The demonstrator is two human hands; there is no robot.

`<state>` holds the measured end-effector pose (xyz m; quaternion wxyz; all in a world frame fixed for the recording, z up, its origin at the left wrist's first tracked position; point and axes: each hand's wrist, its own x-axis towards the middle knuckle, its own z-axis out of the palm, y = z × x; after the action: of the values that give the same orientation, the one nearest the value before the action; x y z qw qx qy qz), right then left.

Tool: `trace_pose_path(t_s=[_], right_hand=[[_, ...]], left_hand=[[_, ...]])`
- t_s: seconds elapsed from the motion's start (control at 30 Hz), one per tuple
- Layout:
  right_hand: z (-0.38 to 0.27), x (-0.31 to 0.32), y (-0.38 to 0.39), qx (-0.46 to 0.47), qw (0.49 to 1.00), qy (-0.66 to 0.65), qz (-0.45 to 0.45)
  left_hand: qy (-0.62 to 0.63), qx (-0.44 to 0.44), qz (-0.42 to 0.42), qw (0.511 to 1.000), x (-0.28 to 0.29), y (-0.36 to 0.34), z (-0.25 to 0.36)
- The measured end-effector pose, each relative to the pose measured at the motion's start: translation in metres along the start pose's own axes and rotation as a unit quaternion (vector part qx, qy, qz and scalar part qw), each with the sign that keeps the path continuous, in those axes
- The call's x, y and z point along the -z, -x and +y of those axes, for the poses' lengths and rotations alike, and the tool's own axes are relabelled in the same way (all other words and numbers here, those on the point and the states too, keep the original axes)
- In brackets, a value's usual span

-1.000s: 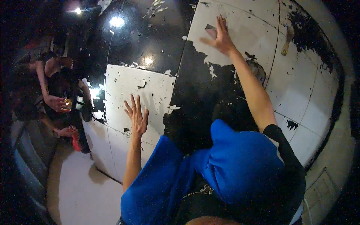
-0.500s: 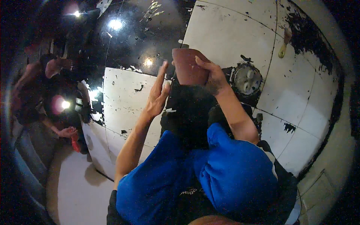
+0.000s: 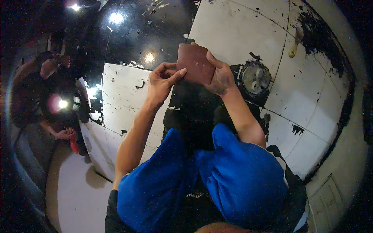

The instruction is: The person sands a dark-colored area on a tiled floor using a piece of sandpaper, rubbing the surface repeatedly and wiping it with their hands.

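A reddish-brown sheet of sandpaper (image 3: 195, 64) is up off the floor between my hands, its broad face toward me. My right hand (image 3: 221, 77) grips its right edge, thumb on the near face and the other fingers mostly hidden behind. At the left edge my left hand (image 3: 162, 80) pinches the sheet, with the thumb in front and the fingers bent. Dark smudges show on my right hand near the wrist.
Black coating covers part of the pale tile floor (image 3: 233, 27), with loose flakes about. A round drain-like fitting (image 3: 255, 79) lies right of my hands. Farther right is a yellow-handled tool (image 3: 293, 51). Another person (image 3: 50, 101) crouches at the left, holding something red (image 3: 74, 144).
My left hand has gone from flat and apart to pinching the sandpaper's left edge. The sheet was curved and now looks flatter. My right hand keeps its hold.
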<state>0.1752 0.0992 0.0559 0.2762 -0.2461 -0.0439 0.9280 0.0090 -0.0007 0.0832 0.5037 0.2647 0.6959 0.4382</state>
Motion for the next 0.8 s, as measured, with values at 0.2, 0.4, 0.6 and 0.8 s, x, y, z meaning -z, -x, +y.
trace_pose_path(t_s=[0.2,0.4,0.6,0.8], right_hand=[[-0.001,0.011,-0.010,-0.028,0.998,-0.038,-0.044],[0.007,0.020,-0.020,0.049,0.996,-0.046,0.055],[0.016,0.019,-0.030,0.123,0.961,-0.021,0.246],[-0.007,0.030,-0.028,0.231,0.949,0.055,0.205]], left_hand=[[-0.004,0.035,-0.021,0.999,0.007,-0.007,-0.011],[-0.130,-0.090,0.086,0.984,-0.018,0.007,-0.020],[-0.398,-0.348,-0.124,0.840,-0.043,0.042,-0.027],[-0.311,-0.269,-0.062,0.909,-0.043,0.037,-0.033]])
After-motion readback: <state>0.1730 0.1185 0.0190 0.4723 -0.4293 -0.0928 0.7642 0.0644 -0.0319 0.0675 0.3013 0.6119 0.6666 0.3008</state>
